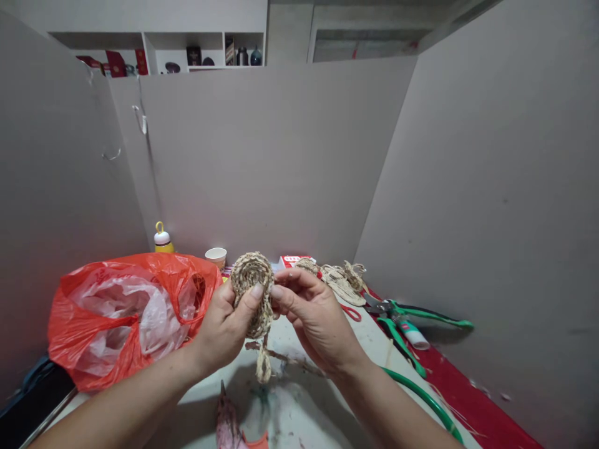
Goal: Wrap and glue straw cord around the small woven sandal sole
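Observation:
A coiled oval piece of braided straw (253,274) is held up above the table in front of me. My left hand (229,321) grips it from the left, with the thumb pressed on its face. At its right edge my right hand (311,312) pinches the braid between thumb and fingers. A loose end of the braid hangs below, with a small pale loop (263,366) at its tip. Beneath the hands, a pink glue gun (229,424) lies at the table's near edge, partly cut off by the frame.
A red plastic bag (70,324) fills the left side. Behind stand a yellow bottle (163,242) and a paper cup (216,257). More braided straw pieces (344,284) lie at the back right, near green-handled pliers (397,318) and a green hoop (428,399). Grey partitions surround the table.

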Available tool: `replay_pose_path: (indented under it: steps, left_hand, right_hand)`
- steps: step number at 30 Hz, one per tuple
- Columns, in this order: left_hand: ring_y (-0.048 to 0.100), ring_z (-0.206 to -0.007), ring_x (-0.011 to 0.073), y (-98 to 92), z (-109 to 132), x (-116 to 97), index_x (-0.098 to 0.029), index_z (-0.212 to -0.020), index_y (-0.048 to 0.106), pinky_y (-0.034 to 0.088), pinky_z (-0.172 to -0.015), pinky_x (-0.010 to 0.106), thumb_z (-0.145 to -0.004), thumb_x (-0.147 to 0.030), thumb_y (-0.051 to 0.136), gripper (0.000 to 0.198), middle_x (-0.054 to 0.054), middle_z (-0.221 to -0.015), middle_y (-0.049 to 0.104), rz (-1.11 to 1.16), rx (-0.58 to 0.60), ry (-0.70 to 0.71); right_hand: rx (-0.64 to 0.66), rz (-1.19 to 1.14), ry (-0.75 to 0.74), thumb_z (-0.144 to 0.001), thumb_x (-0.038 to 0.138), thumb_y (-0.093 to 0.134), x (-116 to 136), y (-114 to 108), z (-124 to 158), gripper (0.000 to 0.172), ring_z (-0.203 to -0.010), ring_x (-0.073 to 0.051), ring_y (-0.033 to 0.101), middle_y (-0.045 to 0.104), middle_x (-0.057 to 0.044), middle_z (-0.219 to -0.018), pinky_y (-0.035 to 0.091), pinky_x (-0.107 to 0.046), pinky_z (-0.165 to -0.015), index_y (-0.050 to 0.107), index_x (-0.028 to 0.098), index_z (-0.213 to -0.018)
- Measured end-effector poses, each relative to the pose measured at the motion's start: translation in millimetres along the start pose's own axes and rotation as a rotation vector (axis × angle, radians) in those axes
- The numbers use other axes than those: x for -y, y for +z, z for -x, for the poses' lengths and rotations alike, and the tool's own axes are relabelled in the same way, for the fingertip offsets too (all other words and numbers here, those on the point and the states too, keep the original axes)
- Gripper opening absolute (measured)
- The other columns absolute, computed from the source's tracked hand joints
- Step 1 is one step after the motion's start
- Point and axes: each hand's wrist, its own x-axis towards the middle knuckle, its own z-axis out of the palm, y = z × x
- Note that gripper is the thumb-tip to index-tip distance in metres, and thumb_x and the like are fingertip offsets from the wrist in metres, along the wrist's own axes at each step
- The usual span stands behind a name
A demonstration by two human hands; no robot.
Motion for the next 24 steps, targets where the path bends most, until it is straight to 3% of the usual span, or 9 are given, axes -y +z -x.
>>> replay_pose_path:
  steps: [3,7,11,24]
  left_hand:
    - [0.049,-0.058,0.0106,-1.8,-1.7,-1.1,-0.015,-0.079,0.063,0.041,-0.053,0.021,-0.087,-0.045,0.059,0.032,0.001,-0.067,0.059,0.019,-0.026,-0.004]
    - [0.051,-0.060,0.0109,-3.4,-3.9,-2.1,-0.015,-0.082,0.063,0.042,-0.054,0.021,-0.084,-0.041,0.064,0.026,0.000,-0.069,0.060,0.056,-0.047,-0.009]
    - [0.053,-0.064,0.0113,-5.8,-5.7,-1.8,-0.015,-0.086,0.064,0.045,-0.058,0.022,-0.083,-0.037,0.067,0.022,0.000,-0.074,0.061,0.078,-0.040,-0.021]
    - [0.064,-0.064,0.0157,-9.4,-8.3,-13.8,-0.013,-0.081,0.067,0.049,-0.058,0.026,-0.083,-0.031,0.067,0.018,0.005,-0.071,0.070,0.099,0.144,-0.050]
  right_hand:
    - [-0.010,0.001,0.007,-0.065,0.025,0.086,0.5,-0.2,-0.1,0.023,-0.065,-0.010,0.057,0.065,0.005,-0.075,0.049,-0.019,-0.054,0.070,0.025,-0.081]
    - [-0.012,0.033,0.007,-0.067,0.028,0.085,-1.0,-3.6,-0.8,0.017,-0.063,-0.010,0.056,0.067,0.003,-0.077,0.049,-0.021,-0.055,0.073,0.022,-0.079]
    - [0.008,0.079,0.003,-0.070,0.033,0.083,-0.7,-9.2,-3.2,0.016,-0.056,-0.009,0.055,0.066,0.003,-0.064,0.048,-0.023,-0.055,0.076,0.022,-0.078]
    - [0.057,0.235,0.003,-0.069,0.032,0.084,5.8,-14.8,-4.7,0.015,-0.052,-0.010,0.056,0.066,0.002,-0.055,0.047,-0.025,-0.054,0.075,0.019,-0.071]
